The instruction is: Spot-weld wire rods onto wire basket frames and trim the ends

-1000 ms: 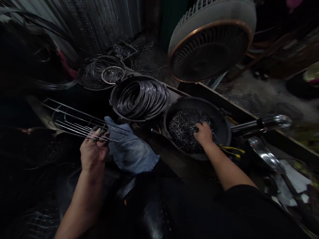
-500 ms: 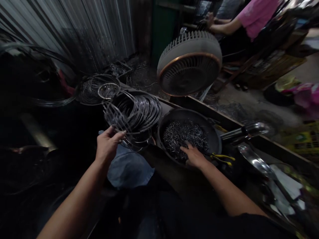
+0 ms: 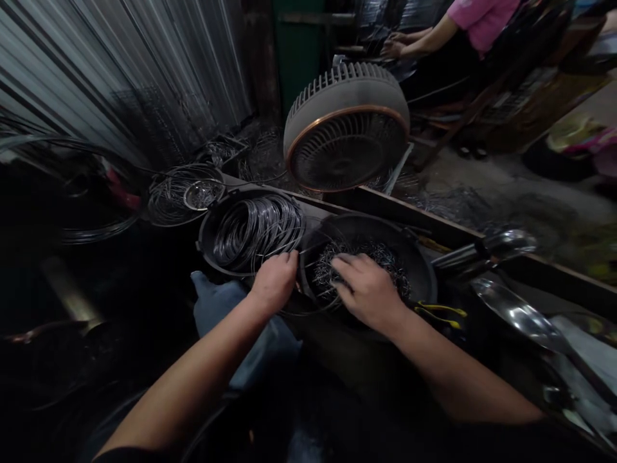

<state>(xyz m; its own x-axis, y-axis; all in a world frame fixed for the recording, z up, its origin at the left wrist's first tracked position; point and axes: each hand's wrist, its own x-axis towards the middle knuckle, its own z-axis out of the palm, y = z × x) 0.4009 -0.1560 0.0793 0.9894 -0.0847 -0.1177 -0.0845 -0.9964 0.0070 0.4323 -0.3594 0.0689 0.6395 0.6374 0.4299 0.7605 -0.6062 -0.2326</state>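
My left hand (image 3: 276, 280) is closed on a thin wire frame (image 3: 308, 307), which it holds over the near rim of a black tub of small wire pieces (image 3: 409, 252). My right hand (image 3: 367, 290) is just to the right, over the same tub. Its fingers are curled and pinched against the frame's wires, and what they hold is too small to name. A second black tub (image 3: 206, 239), to the left, holds coiled wire rings (image 3: 255, 226). A blue cloth (image 3: 214, 302) lies under my left forearm.
A grey fan (image 3: 344, 128) stands just behind the tubs. Yellow-handled pliers (image 3: 441, 313) lie right of the tub, near a shiny metal handle (image 3: 486, 249). A small metal bowl (image 3: 202, 193) sits on wire coils at the left. Corrugated metal wall behind. Another person in pink (image 3: 482, 19) works at the back right.
My left hand carried the wire frame from the left, past the tub of rings, to the tub of small pieces. My right hand rose out of the pieces and met the frame.
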